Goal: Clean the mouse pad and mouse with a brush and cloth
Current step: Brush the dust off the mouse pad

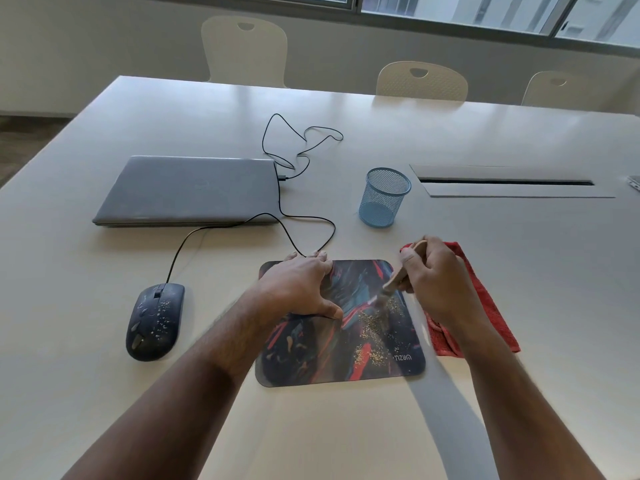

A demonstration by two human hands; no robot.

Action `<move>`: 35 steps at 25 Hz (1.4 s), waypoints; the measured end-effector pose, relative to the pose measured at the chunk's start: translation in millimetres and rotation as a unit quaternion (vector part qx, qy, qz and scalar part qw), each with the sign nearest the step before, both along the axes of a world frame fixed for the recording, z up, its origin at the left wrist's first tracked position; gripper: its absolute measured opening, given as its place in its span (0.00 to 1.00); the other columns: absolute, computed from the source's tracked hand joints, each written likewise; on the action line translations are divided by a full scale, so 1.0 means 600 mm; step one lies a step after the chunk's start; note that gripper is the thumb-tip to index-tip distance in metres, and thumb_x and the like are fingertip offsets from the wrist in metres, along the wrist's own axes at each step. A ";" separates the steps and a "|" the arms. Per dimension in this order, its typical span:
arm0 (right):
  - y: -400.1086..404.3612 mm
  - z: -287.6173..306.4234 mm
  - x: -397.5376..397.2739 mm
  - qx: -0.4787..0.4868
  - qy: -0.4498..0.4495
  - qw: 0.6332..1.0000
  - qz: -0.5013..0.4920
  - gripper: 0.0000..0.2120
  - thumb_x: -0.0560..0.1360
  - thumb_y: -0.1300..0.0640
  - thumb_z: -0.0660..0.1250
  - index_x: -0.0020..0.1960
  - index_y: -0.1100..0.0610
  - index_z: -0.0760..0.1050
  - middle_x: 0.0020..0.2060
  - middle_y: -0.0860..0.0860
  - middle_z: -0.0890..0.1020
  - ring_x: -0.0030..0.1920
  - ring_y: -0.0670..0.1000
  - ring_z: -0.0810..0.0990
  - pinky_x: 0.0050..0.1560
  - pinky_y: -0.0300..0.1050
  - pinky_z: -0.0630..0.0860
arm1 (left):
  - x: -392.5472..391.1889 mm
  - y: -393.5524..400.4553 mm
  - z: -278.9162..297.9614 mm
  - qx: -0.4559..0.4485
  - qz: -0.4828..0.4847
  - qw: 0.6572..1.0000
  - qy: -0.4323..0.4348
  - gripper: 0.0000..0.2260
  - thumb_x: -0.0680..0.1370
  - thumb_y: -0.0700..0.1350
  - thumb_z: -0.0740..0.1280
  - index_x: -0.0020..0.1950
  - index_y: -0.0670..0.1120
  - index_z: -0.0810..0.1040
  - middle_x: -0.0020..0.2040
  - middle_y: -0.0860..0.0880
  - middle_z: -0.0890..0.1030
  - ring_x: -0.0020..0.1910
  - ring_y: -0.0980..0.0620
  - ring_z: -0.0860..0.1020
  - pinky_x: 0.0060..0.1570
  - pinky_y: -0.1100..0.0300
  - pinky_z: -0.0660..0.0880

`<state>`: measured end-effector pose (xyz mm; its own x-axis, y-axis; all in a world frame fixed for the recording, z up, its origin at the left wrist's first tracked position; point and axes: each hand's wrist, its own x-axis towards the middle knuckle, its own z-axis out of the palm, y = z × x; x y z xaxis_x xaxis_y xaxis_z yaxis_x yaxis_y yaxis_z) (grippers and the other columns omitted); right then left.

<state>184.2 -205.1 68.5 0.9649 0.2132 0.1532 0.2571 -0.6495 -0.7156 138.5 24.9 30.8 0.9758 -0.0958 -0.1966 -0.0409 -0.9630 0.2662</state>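
My left hand [298,289] lay flat on the pad [341,323], fingers spread and straight, reaching to its far left edge, thumb out toward the middle. I was pressing, not gripping. My right hand [434,282] was curled round the brush [398,278], pinching the pale wooden handle up near its top, with the bristles down on the pad among the crumbs [372,327]. The bristle end was blurred, so I could not tell how far it was bent.

The pad sat in front of me on the table [519,271], its near right part scattered with fine yellowish grit. It looked thin, soft and light, the sort of thing that slides or curls if it is not held down, so a flat palm on the clean side seemed the right hold. The brush seemed light and stiff in the handle; a pencil-like grip suited short flicks.

The mouse [156,322] lay apart to the left of the pad, speckled with the same grit and not yet touched, its cable [304,223] looping back to the closed laptop [190,188]. I judged it hard, smooth and a bit slippery; I would take it by the sides and mind the cord. The red cloth [485,306] lay just right of the pad, partly under my right wrist, soft and limp, easy to bunch up. A blue mesh cup [382,197] stood beyond.
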 end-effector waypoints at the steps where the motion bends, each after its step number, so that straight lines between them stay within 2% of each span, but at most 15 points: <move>1: -0.002 0.002 0.002 0.013 -0.018 1.000 -0.015 0.08 0.85 0.51 0.63 0.48 0.52 0.72 0.38 0.45 0.84 0.39 0.45 0.86 0.41 0.41 0.84 | 0.000 0.000 0.000 -0.002 0.000 1.000 0.001 0.46 0.65 0.73 0.71 0.76 0.49 0.67 0.75 0.52 0.67 0.65 0.47 0.70 0.63 0.52 0.66; 2: -0.003 0.004 0.004 0.018 -0.036 0.999 -0.029 0.07 0.85 0.51 0.63 0.50 0.52 0.72 0.38 0.42 0.82 0.39 0.41 0.84 0.37 0.31 0.79 | 0.000 0.000 -0.001 -0.002 -0.001 1.000 0.002 0.46 0.65 0.73 0.71 0.76 0.49 0.67 0.76 0.52 0.67 0.66 0.47 0.70 0.64 0.52 0.66; 4: -0.005 0.005 0.004 -0.004 -0.045 0.998 -0.041 0.05 0.85 0.52 0.63 0.53 0.53 0.71 0.39 0.39 0.78 0.38 0.39 0.79 0.32 0.26 0.73 | 0.001 0.000 -0.001 -0.003 0.000 1.000 0.002 0.46 0.65 0.73 0.71 0.76 0.48 0.67 0.75 0.52 0.67 0.66 0.47 0.70 0.65 0.51 0.66; 7: -0.012 0.001 0.008 -0.071 -0.024 0.996 -0.039 0.07 0.85 0.51 0.62 0.51 0.55 0.71 0.37 0.45 0.79 0.37 0.45 0.78 0.34 0.38 0.70 | 0.002 0.000 -0.001 -0.005 -0.002 1.000 0.003 0.47 0.65 0.73 0.70 0.76 0.48 0.67 0.76 0.51 0.67 0.68 0.47 0.69 0.68 0.50 0.64; 9: -0.018 0.007 0.010 -0.101 -0.023 0.994 -0.041 0.08 0.83 0.52 0.62 0.47 0.53 0.72 0.36 0.48 0.82 0.37 0.47 0.81 0.34 0.39 0.70 | 0.002 0.000 -0.001 -0.006 -0.004 1.000 0.002 0.47 0.65 0.73 0.70 0.76 0.48 0.67 0.75 0.51 0.68 0.68 0.47 0.70 0.69 0.50 0.63; 11: -0.022 0.014 0.010 -0.067 -0.029 0.996 -0.052 0.09 0.83 0.51 0.63 0.45 0.52 0.72 0.36 0.49 0.84 0.37 0.50 0.84 0.36 0.42 0.74 | 0.003 -0.001 -0.002 -0.003 -0.004 1.000 0.003 0.46 0.65 0.73 0.70 0.75 0.48 0.68 0.75 0.50 0.68 0.68 0.47 0.70 0.69 0.50 0.63; 14: -0.023 0.014 0.006 -0.018 -0.029 0.997 -0.070 0.08 0.84 0.51 0.63 0.50 0.55 0.74 0.40 0.52 0.86 0.41 0.54 0.84 0.40 0.45 0.74 | 0.003 0.000 -0.003 0.005 -0.005 1.000 0.001 0.46 0.64 0.73 0.70 0.74 0.48 0.69 0.74 0.50 0.68 0.69 0.46 0.70 0.69 0.50 0.64; 16: -0.024 0.007 0.002 -0.046 -0.012 0.997 -0.067 0.09 0.84 0.51 0.63 0.51 0.56 0.73 0.40 0.53 0.85 0.42 0.55 0.83 0.39 0.44 0.72 | 0.003 0.001 -0.002 0.003 -0.004 1.000 0.002 0.46 0.64 0.73 0.70 0.75 0.47 0.69 0.75 0.50 0.68 0.69 0.45 0.69 0.70 0.50 0.65; 20: -0.032 0.006 -0.001 -0.104 -0.002 0.993 -0.052 0.11 0.82 0.49 0.63 0.43 0.52 0.72 0.36 0.51 0.84 0.40 0.56 0.84 0.44 0.50 0.79 | 0.003 0.001 -0.003 0.003 -0.006 1.000 0.003 0.47 0.64 0.73 0.70 0.75 0.47 0.68 0.75 0.49 0.68 0.70 0.46 0.69 0.71 0.49 0.64; 24: -0.025 0.011 -0.002 -0.018 -0.024 0.996 -0.083 0.09 0.84 0.50 0.64 0.50 0.55 0.74 0.41 0.53 0.86 0.42 0.54 0.83 0.39 0.42 0.72 | 0.001 0.001 -0.002 0.000 -0.001 1.000 0.003 0.47 0.64 0.73 0.70 0.75 0.47 0.69 0.75 0.50 0.68 0.70 0.46 0.69 0.71 0.49 0.62; 27: -0.020 0.005 -0.007 -0.070 -0.014 0.994 -0.077 0.10 0.84 0.50 0.63 0.49 0.56 0.72 0.41 0.54 0.86 0.42 0.57 0.80 0.42 0.45 0.72 | 0.000 0.000 -0.001 -0.002 -0.001 1.000 0.002 0.47 0.64 0.73 0.70 0.75 0.47 0.68 0.75 0.50 0.68 0.70 0.46 0.69 0.70 0.50 0.62; 29: -0.021 0.007 -0.006 -0.104 0.001 0.993 -0.058 0.10 0.83 0.50 0.63 0.46 0.54 0.72 0.38 0.53 0.85 0.41 0.57 0.83 0.44 0.48 0.75 | 0.001 0.000 -0.001 -0.003 0.000 1.000 0.002 0.47 0.64 0.73 0.71 0.75 0.47 0.68 0.75 0.50 0.68 0.70 0.47 0.69 0.70 0.50 0.62; 32: -0.024 0.014 -0.005 -0.055 -0.012 0.996 -0.065 0.10 0.84 0.50 0.63 0.46 0.53 0.73 0.38 0.51 0.85 0.40 0.53 0.84 0.38 0.42 0.74 | 0.001 0.000 0.000 -0.005 -0.001 1.000 0.006 0.47 0.65 0.72 0.71 0.76 0.47 0.68 0.76 0.50 0.67 0.72 0.47 0.68 0.72 0.49 0.60; 35: -0.016 0.012 -0.012 -0.020 -0.028 0.996 -0.077 0.09 0.85 0.51 0.63 0.53 0.56 0.74 0.43 0.52 0.84 0.43 0.54 0.82 0.38 0.40 0.71 | 0.000 0.000 0.000 -0.006 0.001 1.000 0.004 0.47 0.65 0.72 0.71 0.76 0.47 0.67 0.78 0.51 0.65 0.72 0.47 0.67 0.72 0.49 0.60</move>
